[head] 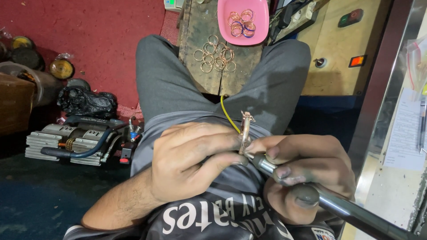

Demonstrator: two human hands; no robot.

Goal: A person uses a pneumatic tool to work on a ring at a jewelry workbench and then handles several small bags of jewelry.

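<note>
Seated on dark floor (pixel 31 204), grey trousers (pixel 164 84) filling centre of frame, legs straddling a worn wooden block (pixel 195 26) at upper centre. Left hand (pixel 187 166), lower centre, closed around a gold bangle (pixel 245 133), pinched edge-on between thumb and fingers just above the lap. Right hand (pixel 307 173), lower right, wrapped tight on a metal handpiece (pixel 329 202), tip touching the bangle's lower rim right beside the left fingertips. Likely hazard: tip skating off the narrow rim into the left thumb or fingers, given bare skin touching the contact point and no guard or clamp. Possible second hazard: bangle twisting out of the pinch and dropping between the legs, grip being on a thin edge only. Yellow wire (pixel 227 113) running up from behind the bangle toward the block, near enough to snag; far end hidden. Loose rings (pixel 214 54) heaped on the block near its front edge, liable to roll off if knocked by a knee. Pink tray (pixel 264 22) of more rings at upper centre, overhanging slightly. Grey machine (pixel 66 142) with hoses at left, well apart.
</note>
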